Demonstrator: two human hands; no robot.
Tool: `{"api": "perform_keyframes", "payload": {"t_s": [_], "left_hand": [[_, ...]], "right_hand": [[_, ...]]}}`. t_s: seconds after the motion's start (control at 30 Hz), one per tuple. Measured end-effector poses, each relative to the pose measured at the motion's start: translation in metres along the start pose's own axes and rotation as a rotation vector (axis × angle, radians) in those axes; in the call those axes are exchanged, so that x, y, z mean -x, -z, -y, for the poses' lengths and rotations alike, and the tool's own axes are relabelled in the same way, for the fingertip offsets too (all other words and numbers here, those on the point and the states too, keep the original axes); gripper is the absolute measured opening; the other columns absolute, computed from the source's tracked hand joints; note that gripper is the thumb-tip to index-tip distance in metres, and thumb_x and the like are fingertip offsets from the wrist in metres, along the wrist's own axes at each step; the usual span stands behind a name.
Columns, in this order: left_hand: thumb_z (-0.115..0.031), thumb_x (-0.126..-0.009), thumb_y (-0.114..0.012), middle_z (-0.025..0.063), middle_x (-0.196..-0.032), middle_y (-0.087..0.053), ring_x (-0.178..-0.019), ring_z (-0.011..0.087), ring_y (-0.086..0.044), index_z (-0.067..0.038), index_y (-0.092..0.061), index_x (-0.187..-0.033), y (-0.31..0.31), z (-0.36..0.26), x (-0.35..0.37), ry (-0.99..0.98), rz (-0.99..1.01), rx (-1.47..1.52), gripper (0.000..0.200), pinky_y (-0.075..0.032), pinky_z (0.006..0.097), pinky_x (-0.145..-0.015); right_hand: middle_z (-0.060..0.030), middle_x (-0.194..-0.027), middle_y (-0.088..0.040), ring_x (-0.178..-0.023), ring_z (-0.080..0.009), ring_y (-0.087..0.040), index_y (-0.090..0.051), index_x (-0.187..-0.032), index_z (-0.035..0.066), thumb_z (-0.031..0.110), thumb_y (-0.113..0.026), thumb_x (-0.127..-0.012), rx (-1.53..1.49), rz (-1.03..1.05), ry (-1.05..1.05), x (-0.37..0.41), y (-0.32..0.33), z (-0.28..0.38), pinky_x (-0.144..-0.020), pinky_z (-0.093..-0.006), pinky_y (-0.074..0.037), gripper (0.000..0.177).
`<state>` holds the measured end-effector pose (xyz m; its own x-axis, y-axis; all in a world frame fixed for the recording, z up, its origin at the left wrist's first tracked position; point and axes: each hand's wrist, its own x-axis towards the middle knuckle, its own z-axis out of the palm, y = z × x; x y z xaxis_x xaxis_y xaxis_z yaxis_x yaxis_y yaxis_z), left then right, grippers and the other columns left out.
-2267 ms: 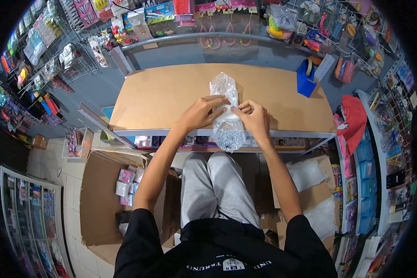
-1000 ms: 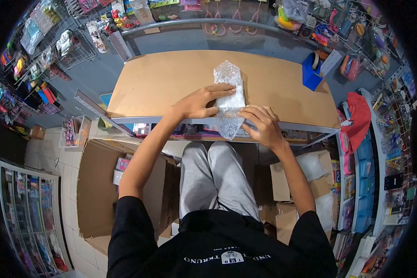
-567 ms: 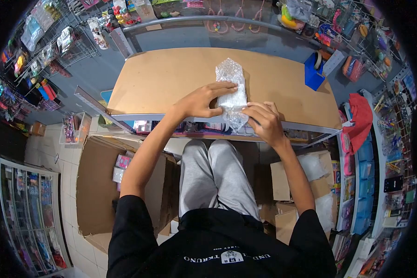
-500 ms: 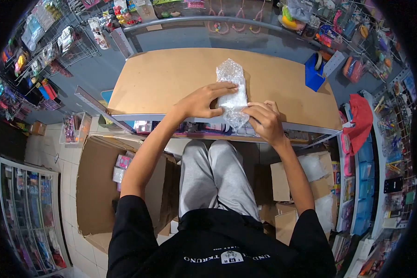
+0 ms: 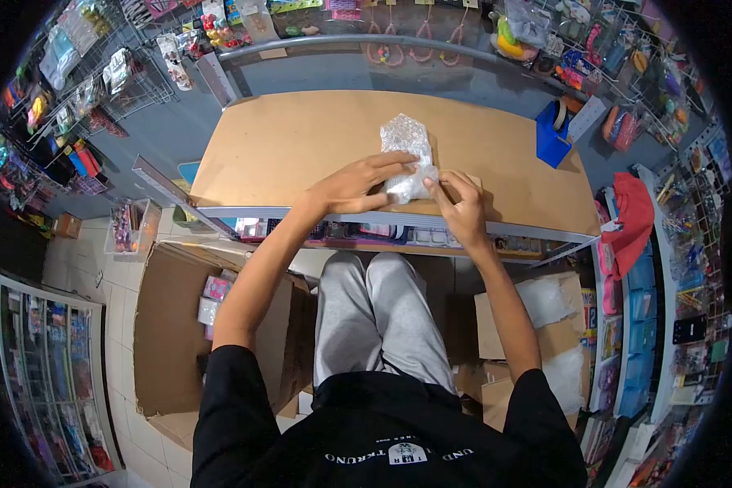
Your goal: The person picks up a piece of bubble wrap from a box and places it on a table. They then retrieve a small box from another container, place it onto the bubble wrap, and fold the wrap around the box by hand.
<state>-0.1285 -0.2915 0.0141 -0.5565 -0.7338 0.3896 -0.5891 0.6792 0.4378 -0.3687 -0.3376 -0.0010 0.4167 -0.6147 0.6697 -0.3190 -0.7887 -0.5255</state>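
Observation:
A narrow item in bubble wrap (image 5: 404, 137) lies on the wooden table (image 5: 301, 130), its long side pointing away from me. My left hand (image 5: 358, 185) rests on its left side, with thumb and fingers spread across the wrap. The near end of the wrap is folded up over the item, and my right hand (image 5: 461, 202) pinches that flap at its right edge. What the wrap contains cannot be made out.
A blue tape dispenser (image 5: 553, 138) stands at the table's right end. Open cardboard boxes are below, one at left (image 5: 167, 325) and one at right (image 5: 496, 321). A red cloth (image 5: 629, 220) hangs at right. Packed goods hang along the walls.
The near end of the bubble wrap, which hung over the table's front edge, is now folded up onto the item. My right hand has moved slightly with it.

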Motion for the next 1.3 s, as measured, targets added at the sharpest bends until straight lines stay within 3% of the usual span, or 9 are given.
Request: {"api": "perform_keyframes", "payload": {"t_s": [0.13,0.23,0.33,0.53,0.73,0.83,1.03,1.23,1.3], "left_hand": [[-0.043,-0.092,-0.064,0.0218,-0.148,-0.046,-0.135,0.0403,-0.045,0.001,-0.054,-0.133,-0.003,-0.011,0.0,-0.01,-0.05,-0.103,0.061,-0.036,0.0467,-0.113],[-0.042,-0.096,-0.059,0.0234,-0.146,-0.048,-0.134,0.0413,-0.045,0.001,-0.056,-0.131,-0.006,-0.012,0.002,0.076,-0.045,-0.147,0.056,-0.036,0.0472,-0.113],[-0.036,-0.102,-0.051,0.0251,-0.145,-0.047,-0.134,0.0424,-0.044,0.002,-0.056,-0.13,-0.011,-0.005,0.003,0.13,-0.041,-0.089,0.048,-0.036,0.0469,-0.113],[-0.029,-0.106,-0.04,0.0252,-0.148,-0.044,-0.135,0.042,-0.043,0.003,-0.054,-0.134,-0.013,0.0,0.004,0.143,-0.043,-0.078,0.044,-0.034,0.0457,-0.114],[-0.025,-0.104,-0.047,0.0251,-0.142,-0.051,-0.131,0.0406,-0.049,0.002,-0.049,-0.14,-0.015,-0.002,0.004,0.176,-0.114,-0.015,0.045,-0.037,0.044,-0.111],[-0.02,-0.102,-0.051,0.0253,-0.133,-0.058,-0.121,0.0408,-0.057,0.0,-0.048,-0.142,-0.016,-0.001,0.004,0.228,-0.147,0.033,0.045,-0.043,0.0431,-0.104],[-0.016,-0.101,-0.054,0.0227,-0.121,-0.063,-0.104,0.0376,-0.064,-0.01,-0.048,-0.144,-0.005,-0.011,-0.002,0.334,-0.099,0.182,0.044,-0.049,0.0413,-0.091],[-0.011,-0.099,-0.056,0.0183,-0.127,-0.061,-0.109,0.0366,-0.063,-0.01,-0.052,-0.139,-0.011,-0.007,-0.002,0.252,-0.224,0.253,0.041,-0.049,0.0415,-0.094],[-0.01,-0.099,-0.056,0.0174,-0.133,-0.058,-0.117,0.0364,-0.059,-0.008,-0.056,-0.132,-0.011,0.0,-0.002,0.168,-0.218,0.205,0.034,-0.046,0.0419,-0.098]], "right_hand": [[-0.012,-0.093,-0.068,-0.081,-0.0229,-0.065,-0.069,-0.089,-0.002,0.017,-0.076,-0.087,-0.127,0.075,-0.251,-0.003,0.001,0.002,-0.078,-0.0336,-0.048,0.021],[-0.0102,-0.091,-0.069,-0.083,-0.0191,-0.067,-0.069,-0.09,-0.004,0.016,-0.075,-0.088,-0.155,-0.068,-0.171,0.0,-0.01,-0.004,-0.077,-0.0301,-0.05,0.021],[-0.0071,-0.09,-0.069,-0.085,-0.0151,-0.067,-0.069,-0.091,-0.005,0.013,-0.074,-0.089,-0.293,-0.006,-0.317,-0.002,-0.009,-0.004,-0.078,-0.0275,-0.05,0.019],[-0.0072,-0.087,-0.07,-0.082,-0.0114,-0.067,-0.069,-0.094,-0.005,0.014,-0.073,-0.091,-0.384,-0.046,-0.416,0.002,-0.02,-0.016,-0.076,-0.0248,-0.052,0.02],[-0.0081,-0.086,-0.067,-0.076,-0.0154,-0.066,-0.068,-0.091,-0.004,0.019,-0.075,-0.089,-0.239,-0.075,-0.471,0.004,-0.026,-0.016,-0.071,-0.0268,-0.051,0.024],[-0.0071,-0.084,-0.066,-0.075,-0.0144,-0.065,-0.066,-0.094,-0.002,0.019,-0.075,-0.089,-0.286,-0.066,-0.521,0.001,-0.024,-0.009,-0.069,-0.0276,-0.051,0.023],[-0.0072,-0.087,-0.063,-0.072,-0.0149,-0.062,-0.063,-0.101,0.003,0.015,-0.07,-0.091,-0.322,-0.13,-0.448,-0.004,-0.024,-0.001,-0.067,-0.03,-0.051,0.017],[-0.0107,-0.09,-0.063,-0.071,-0.0205,-0.062,-0.071,-0.105,0.01,0.01,-0.065,-0.091,-0.099,0.018,-0.273,-0.008,-0.015,-0.003,-0.068,-0.0328,-0.052,0.015],[-0.0071,-0.086,-0.062,-0.07,-0.0165,-0.059,-0.074,-0.106,0.011,0.009,-0.065,-0.092,-0.072,0.051,-0.23,-0.01,-0.012,-0.007,-0.067,-0.0302,-0.049,0.017]]}}
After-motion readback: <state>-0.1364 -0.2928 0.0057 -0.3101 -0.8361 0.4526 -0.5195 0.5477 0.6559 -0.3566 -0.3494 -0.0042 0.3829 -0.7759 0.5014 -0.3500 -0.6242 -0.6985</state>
